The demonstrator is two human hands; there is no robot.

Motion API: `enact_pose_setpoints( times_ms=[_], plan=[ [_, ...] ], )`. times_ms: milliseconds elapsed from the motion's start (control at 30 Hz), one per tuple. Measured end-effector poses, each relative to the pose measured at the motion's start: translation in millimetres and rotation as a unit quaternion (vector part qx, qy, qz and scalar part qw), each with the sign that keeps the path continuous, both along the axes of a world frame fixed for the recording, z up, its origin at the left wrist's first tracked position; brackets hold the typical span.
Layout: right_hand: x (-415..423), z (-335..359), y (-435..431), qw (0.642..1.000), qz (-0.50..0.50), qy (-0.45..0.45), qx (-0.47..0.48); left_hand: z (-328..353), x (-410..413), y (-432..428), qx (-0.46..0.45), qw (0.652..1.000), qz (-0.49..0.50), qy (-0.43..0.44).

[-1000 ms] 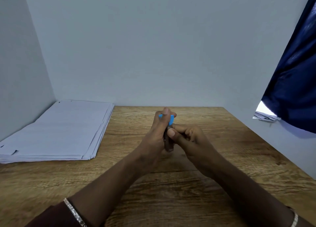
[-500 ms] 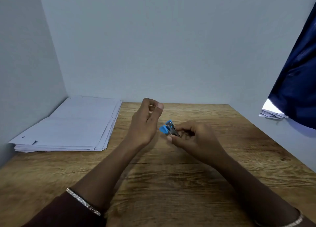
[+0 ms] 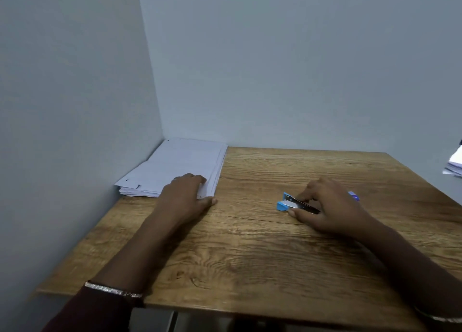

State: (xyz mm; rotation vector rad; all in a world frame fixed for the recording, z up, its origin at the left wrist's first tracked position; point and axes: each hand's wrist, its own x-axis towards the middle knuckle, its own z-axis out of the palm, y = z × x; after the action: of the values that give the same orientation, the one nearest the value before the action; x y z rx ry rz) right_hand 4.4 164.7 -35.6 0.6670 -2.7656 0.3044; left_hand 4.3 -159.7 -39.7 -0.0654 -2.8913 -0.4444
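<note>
Both forearms reach forward, well apart; we see the left hand [image 3: 186,196] palm down, its fingers straight and laid flat, the thumb spread out to the right; we see the right hand [image 3: 327,206] held low, knuckles up, with thumb and curled fingers pinching the stapler [image 3: 290,203].

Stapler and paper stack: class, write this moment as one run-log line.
left hand: rests on paper stack | right hand: holds stapler on table | stapler: apart from paper stack
</note>
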Motion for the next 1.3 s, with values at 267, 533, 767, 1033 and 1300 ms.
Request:
enact_pose_setpoints(
  times_ms=[267,533,767,1033,1300],
  plan=[
    [13.8,15.6,-19.2,0.997,-0.002,0.067,-0.043,0.3,3.5,-15.5,0.047,0.997,-0.002,0.064],
    [-7.7,30.0,-115.3,0.989,0.117,0.053,-0.07,-2.7,-6.4,-26.4,-0.026,0.998,0.013,0.056],
    [-44.6,-2.1,-168.6,0.992,0.097,0.0,-0.084,-2.4,-9.6,-27.7,-0.09,0.99,0.024,0.11],
    [-61.2,-7.8,-190.6,0.968,0.105,0.031,-0.225,5.8,-2.0,-23.6,0.001,0.967,-0.002,0.253],
    [-52.8,44.8,-150.4,0.898,0.057,0.062,-0.431,28.2,11.4,-45.1,0.089,0.901,0.059,0.42]
  ],
)
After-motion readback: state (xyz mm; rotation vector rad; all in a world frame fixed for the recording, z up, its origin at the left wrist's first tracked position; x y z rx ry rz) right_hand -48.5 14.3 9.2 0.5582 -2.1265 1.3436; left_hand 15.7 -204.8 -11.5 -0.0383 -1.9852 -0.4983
